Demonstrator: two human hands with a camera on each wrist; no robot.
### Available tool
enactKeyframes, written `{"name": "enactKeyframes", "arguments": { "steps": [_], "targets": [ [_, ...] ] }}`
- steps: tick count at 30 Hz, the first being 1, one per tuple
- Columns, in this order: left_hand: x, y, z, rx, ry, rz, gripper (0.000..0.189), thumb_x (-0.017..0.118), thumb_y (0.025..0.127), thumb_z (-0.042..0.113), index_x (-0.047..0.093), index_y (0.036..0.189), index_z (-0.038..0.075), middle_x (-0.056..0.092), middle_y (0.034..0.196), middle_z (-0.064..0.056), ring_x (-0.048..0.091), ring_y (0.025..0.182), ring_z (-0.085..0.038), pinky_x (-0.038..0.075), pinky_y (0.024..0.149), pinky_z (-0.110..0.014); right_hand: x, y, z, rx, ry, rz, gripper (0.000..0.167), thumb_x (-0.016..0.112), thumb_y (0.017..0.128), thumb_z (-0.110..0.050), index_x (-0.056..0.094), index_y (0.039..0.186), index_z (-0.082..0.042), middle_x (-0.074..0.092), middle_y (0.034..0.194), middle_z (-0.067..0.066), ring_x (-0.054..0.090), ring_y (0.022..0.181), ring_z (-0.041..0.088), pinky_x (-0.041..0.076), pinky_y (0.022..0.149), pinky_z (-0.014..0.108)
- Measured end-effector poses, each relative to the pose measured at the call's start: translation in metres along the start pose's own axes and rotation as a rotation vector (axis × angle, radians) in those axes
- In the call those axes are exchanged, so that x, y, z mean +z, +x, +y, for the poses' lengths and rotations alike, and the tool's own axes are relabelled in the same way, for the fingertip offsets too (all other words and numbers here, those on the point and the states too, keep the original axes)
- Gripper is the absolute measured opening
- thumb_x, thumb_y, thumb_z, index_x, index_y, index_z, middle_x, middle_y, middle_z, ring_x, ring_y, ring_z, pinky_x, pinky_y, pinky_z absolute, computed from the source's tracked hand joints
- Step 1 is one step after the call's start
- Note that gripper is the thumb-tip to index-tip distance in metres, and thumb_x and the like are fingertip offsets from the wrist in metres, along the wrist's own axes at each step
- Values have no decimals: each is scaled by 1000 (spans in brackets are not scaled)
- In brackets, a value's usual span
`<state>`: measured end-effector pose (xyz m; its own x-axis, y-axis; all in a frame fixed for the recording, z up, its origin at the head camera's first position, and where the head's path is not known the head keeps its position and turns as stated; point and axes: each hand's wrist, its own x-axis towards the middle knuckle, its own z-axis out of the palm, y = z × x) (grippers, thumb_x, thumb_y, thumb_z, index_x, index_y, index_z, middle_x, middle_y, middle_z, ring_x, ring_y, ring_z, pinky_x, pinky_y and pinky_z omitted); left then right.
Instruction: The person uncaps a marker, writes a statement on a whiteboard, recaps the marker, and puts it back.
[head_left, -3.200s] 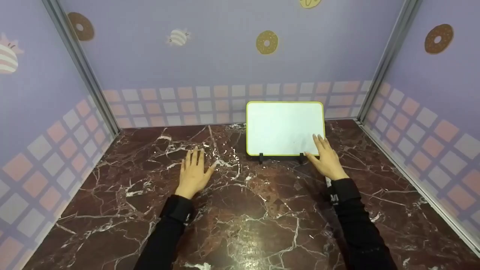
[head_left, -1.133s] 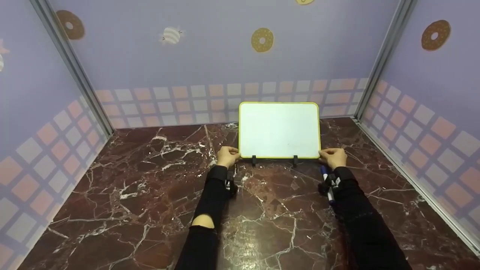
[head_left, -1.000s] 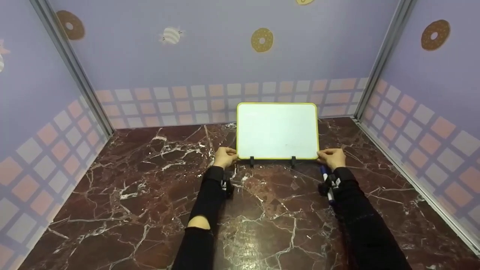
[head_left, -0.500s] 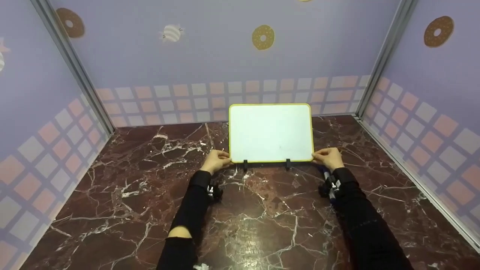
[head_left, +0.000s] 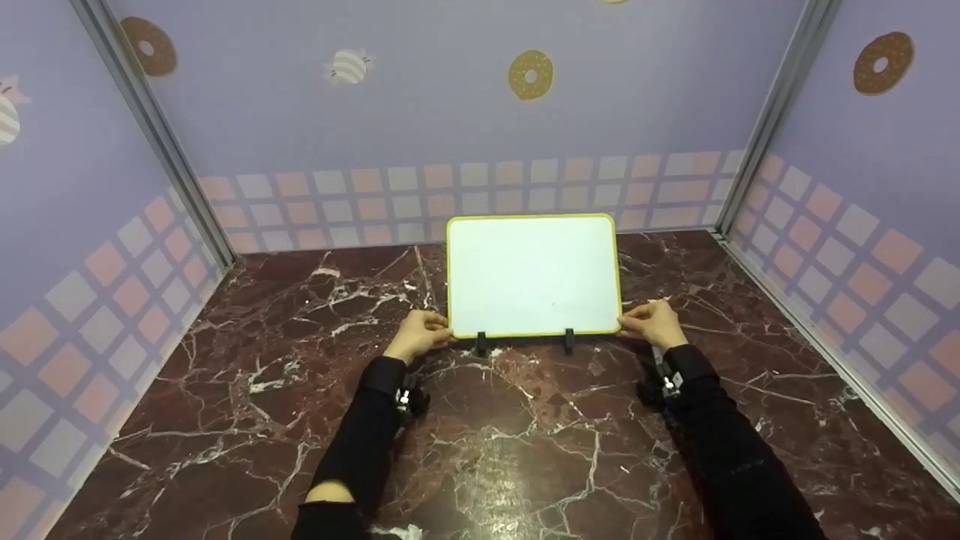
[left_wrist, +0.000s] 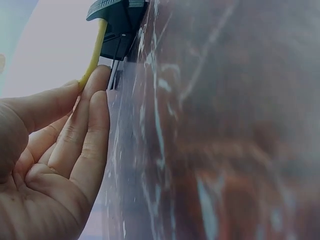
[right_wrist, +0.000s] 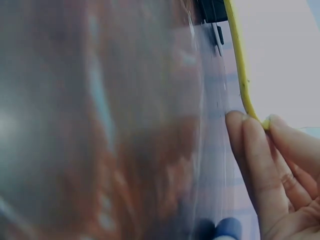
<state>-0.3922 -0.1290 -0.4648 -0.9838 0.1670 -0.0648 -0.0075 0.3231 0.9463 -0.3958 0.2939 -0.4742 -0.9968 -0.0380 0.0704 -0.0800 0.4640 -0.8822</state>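
A whiteboard (head_left: 534, 276) with a thin yellow frame leans back on a black stand, whose two front hooks (head_left: 568, 340) hold its lower edge. My left hand (head_left: 417, 334) pinches the board's lower left corner between thumb and fingers. At the lower right corner my right hand (head_left: 654, 324) does the same. Close up in the left wrist view, the thumb and fingertips meet on the yellow rim (left_wrist: 95, 57). In the right wrist view the fingertips grip the rounded yellow corner (right_wrist: 245, 85). The board's face is white with a small faint mark low down.
The dark red marbled tabletop (head_left: 247, 390) runs back to a lilac wall (head_left: 420, 112) with printed squares and doughnuts. Side walls stand left and right. A blue-capped marker (right_wrist: 229, 229) lies by my right wrist, mostly hidden under it in the head view.
Both hands went from lying flat and spread to pinching the whiteboard's lower corners. Since then the whiteboard and stand have slid left and toward me, and the left hand has moved with them.
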Motion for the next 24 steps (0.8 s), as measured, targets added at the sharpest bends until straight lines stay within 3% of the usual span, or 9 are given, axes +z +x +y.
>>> {"name": "enactKeyframes", "arguments": {
  "steps": [6, 11, 20, 24],
  "targets": [
    [-9, -13, -5, 6, 32, 6, 24, 62, 93, -5, 60, 114, -18, 69, 103, -27, 73, 86, -23, 63, 80, -29, 9, -11, -7, 32, 97, -28, 29, 68, 92, -2, 64, 105, 24, 73, 77, 7, 71, 64, 5, 62, 67, 21],
    [-16, -27, -11, 15, 32, 0, 27, 62, 93, -5, 59, 116, -19, 68, 104, -29, 73, 90, -27, 63, 82, -32, 16, -21, -10, 20, 166, -66, 28, 67, 92, 1, 62, 105, 25, 73, 76, 6, 71, 65, 6, 62, 69, 23],
    [-36, -51, -20, 41, 45, -111, 23, 62, 94, -3, 61, 112, -16, 71, 95, -19, 72, 85, -19, 62, 83, -31, 26, -35, -14, -8, 151, -131, 26, 66, 92, 2, 62, 103, 25, 73, 80, 10, 72, 69, 10, 63, 70, 23],
    [-43, -60, -21, 47, 36, -147, 23, 62, 94, -3, 61, 112, -17, 70, 96, -19, 72, 89, -23, 62, 86, -33, 29, -40, -17, -3, 143, -136, 26, 67, 92, 0, 64, 103, 24, 74, 83, 14, 73, 70, 11, 63, 70, 24]
  ]
}}
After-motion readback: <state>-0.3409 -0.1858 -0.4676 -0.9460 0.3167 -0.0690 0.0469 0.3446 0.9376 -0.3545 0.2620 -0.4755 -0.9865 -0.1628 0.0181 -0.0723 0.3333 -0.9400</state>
